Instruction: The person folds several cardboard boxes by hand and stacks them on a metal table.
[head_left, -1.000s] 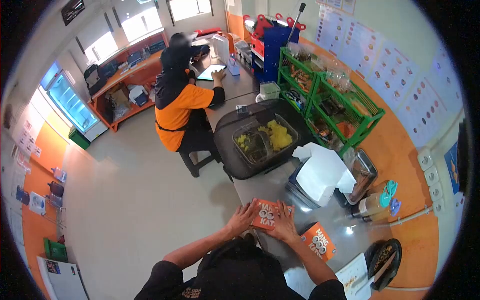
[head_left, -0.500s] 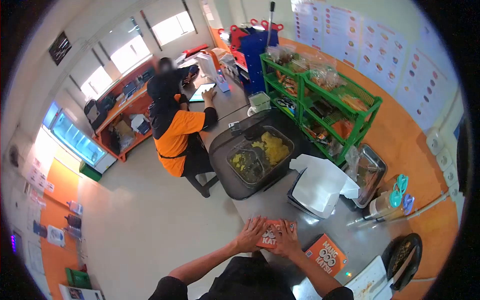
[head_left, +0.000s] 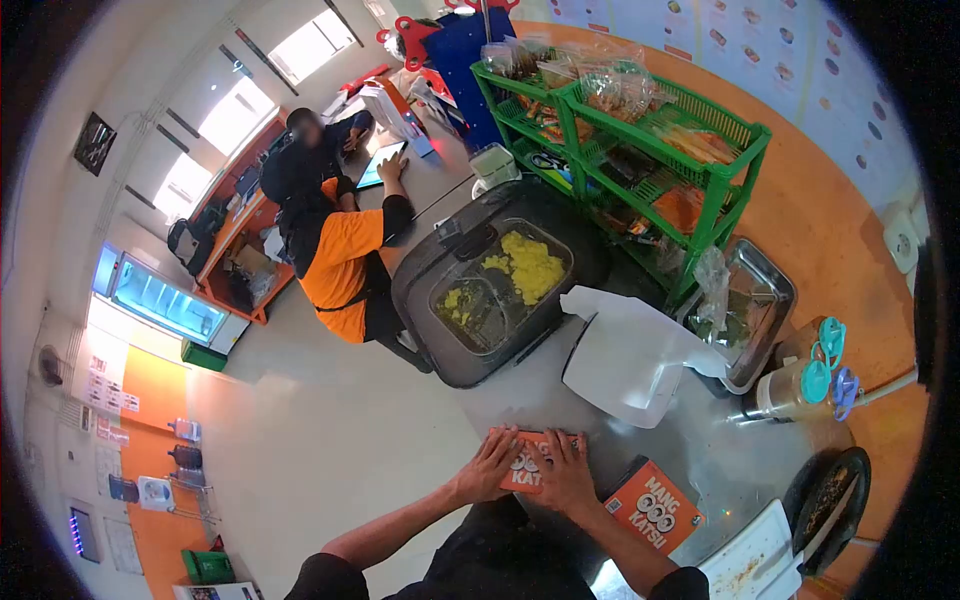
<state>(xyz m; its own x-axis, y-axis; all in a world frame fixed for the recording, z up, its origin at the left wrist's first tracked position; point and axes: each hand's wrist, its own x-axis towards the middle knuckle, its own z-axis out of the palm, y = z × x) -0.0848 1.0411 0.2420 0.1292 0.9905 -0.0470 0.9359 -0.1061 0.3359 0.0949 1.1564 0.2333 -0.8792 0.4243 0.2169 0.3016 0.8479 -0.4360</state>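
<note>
An orange cardboard box [head_left: 522,480] with white lettering lies at the near edge of the metal counter. My left hand [head_left: 480,472] grips its left side, fingers stretched over the lid. From the right, my right hand [head_left: 563,482] holds the same box, its fingers pressed across the top. Much of the lid is hidden beneath both hands. Just right of my right hand lies a second orange box [head_left: 655,508], closed, with "MANG KATSU" printed on it. Beyond the boxes stands a container lined with white paper [head_left: 625,365].
A dark warmer [head_left: 408,310] holds yellow food [head_left: 532,268]. Behind it stands a green rack [head_left: 715,205] of bagged items. Rightward are a metal tray [head_left: 785,300], capped bottles [head_left: 790,390], a white board [head_left: 755,550] and a black mortar [head_left: 850,480]. Another person [head_left: 345,245] touches a tablet [head_left: 382,165].
The view has shifted, so the counter items appear displaced. Both hands stay on the same orange box, with little change in their grip. The other person remains at the tablet.
</note>
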